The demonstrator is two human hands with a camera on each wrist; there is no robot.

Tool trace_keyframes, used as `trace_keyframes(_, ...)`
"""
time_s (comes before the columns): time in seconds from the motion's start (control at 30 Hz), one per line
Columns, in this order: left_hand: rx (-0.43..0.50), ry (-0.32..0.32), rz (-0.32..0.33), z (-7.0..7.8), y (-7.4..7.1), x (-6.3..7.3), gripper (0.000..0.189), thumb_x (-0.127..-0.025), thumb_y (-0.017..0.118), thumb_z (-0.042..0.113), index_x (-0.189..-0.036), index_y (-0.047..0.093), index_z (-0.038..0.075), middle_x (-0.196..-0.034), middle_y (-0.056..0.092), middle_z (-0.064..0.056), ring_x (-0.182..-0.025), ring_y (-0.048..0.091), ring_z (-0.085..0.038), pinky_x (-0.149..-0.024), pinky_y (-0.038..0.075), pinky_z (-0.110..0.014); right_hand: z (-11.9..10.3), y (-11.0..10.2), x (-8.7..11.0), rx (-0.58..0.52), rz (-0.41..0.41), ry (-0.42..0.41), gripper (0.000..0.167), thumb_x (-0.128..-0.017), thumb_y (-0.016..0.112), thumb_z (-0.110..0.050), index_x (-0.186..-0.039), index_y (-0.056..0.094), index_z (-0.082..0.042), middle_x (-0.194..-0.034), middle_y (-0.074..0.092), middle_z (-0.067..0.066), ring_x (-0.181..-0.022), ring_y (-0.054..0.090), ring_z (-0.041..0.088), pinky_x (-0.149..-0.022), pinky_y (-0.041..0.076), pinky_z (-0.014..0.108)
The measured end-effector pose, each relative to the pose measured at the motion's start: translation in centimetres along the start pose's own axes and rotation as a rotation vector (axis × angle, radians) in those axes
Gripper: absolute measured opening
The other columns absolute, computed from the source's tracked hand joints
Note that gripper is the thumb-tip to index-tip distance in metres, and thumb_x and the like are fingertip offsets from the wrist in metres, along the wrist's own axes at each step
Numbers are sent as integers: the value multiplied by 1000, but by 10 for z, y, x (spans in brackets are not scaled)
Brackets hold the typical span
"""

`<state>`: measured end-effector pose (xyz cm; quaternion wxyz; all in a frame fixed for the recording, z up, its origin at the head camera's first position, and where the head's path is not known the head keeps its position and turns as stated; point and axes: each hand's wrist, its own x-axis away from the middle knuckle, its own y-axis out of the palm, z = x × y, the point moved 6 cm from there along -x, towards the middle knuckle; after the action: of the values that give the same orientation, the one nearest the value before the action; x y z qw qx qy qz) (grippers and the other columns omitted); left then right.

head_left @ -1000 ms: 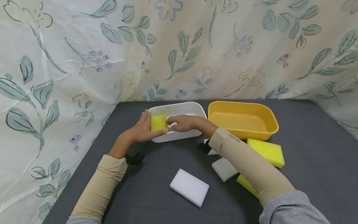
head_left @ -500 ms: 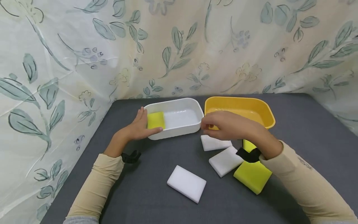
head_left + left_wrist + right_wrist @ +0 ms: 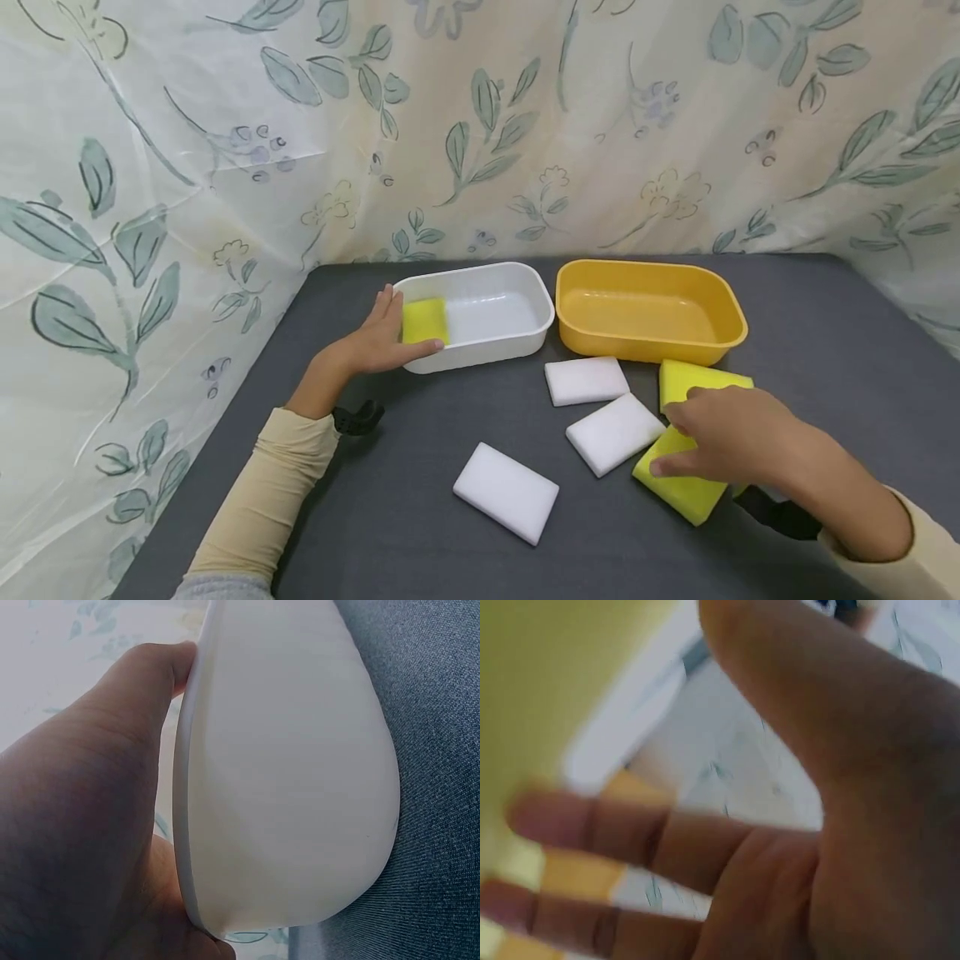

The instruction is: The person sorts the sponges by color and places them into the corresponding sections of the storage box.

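Observation:
My left hand (image 3: pixel 375 337) rests against the left end of a white plastic tub (image 3: pixel 510 343), fingers along the end wall and thumb lying over the front rim. The left wrist view shows the thumb at the rim and the tub's smooth outer wall (image 3: pixel 292 765). Inside the tub's left end is a yellow sponge (image 3: pixel 425 322). My right hand (image 3: pixel 738 437) hovers over two more yellow sponges, a near one (image 3: pixel 686 492) and a far one (image 3: pixel 705 377), partly covering both. Its fingers are spread, with nothing held. A blurred yellow sponge (image 3: pixel 547 682) is close to the fingers in the right wrist view.
A yellow-orange tub (image 3: pixel 648 312) stands right of the white one. Three white sponges lie on the dark grey cloth: one near the front (image 3: pixel 506 492), one in the middle (image 3: pixel 615 433), one by the tubs (image 3: pixel 587 380). A floral curtain (image 3: pixel 480 133) hangs behind.
My right hand has come out of the white tub, leaving the yellow sponge inside, and moved right and nearer to the yellow sponges, its fingers opening. The left hand has stayed on the tub.

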<state>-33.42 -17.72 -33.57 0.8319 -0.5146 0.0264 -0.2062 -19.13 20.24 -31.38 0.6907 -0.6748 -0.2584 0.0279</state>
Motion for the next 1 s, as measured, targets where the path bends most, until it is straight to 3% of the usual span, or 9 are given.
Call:
trace_keyframes(0.1, 2, -2, 4, 0, -1, 0, 117, -89, 59, 63, -156, -9, -4, -163, -18, -22, -150, -16, -34, -117, 7, -58, -1, 14, 3, 5, -12, 36, 87, -70, 71, -77, -120, 62, -7, -88, 57, 5, -70, 51, 21, -60, 46, 43)
trace_keyframes(0.17, 8, -7, 3, -1, -1, 1, 117, -89, 60, 62, -156, -9, -5, -163, -19, -22, -150, -16, -35, -116, 7, -59, -2, 21, 4, -9, -17, 33, 95, -67, 74, -77, -125, 57, -4, -89, 56, 6, -70, 50, 22, -60, 45, 43)
trace_keyframes(0.37, 13, -9, 1, -2, 1, 2, 118, -88, 60, 63, -156, -9, -5, -163, -19, -22, -150, -16, -34, -116, 7, -59, 6, 22, 8, -102, -87, -23, 85, -69, 85, -56, -132, 53, -9, -99, 55, 4, -72, 48, 18, -62, 43, 39)
trace_keyframes(0.53, 18, 6, 13, 0, 1, 0, 118, -88, 60, 63, -156, -8, -5, -163, -17, -22, -150, -15, -34, -116, 9, -59, 19, -7, 14, -282, -184, -171, 54, -76, 85, -38, -120, 56, -25, -100, 51, -3, -81, 48, 14, -65, 40, 32)
trace_keyframes(0.73, 6, -8, 7, 1, 0, 1, 117, -88, 60, 61, -156, -8, -6, -163, -17, -23, -150, -14, -36, -116, 10, -59, 16, -62, 4, -373, -184, -340, 46, -84, 79, -34, -123, 55, -32, -114, 53, -5, -98, 50, 15, -74, 43, 32)
trace_keyframes(0.87, 6, 0, 6, 2, -2, 0, 117, -89, 59, 62, -156, -8, -6, -162, -17, -24, -150, -14, -36, -116, 9, -60, 2, -90, -23, -367, -117, -478, 41, -88, 76, -35, -122, 55, -27, -108, 54, -3, -99, 50, 18, -78, 41, 35)
trace_keyframes(1.0, 8, 5, 4, 4, 0, -1, 117, -88, 59, 63, -156, -8, -5, -163, -18, -23, -150, -15, -36, -116, 7, -60, -10, -98, -65, -374, -69, -518, 42, -89, 74, -37, -124, 57, -22, -109, 54, -2, -100, 50, 22, -82, 41, 41)
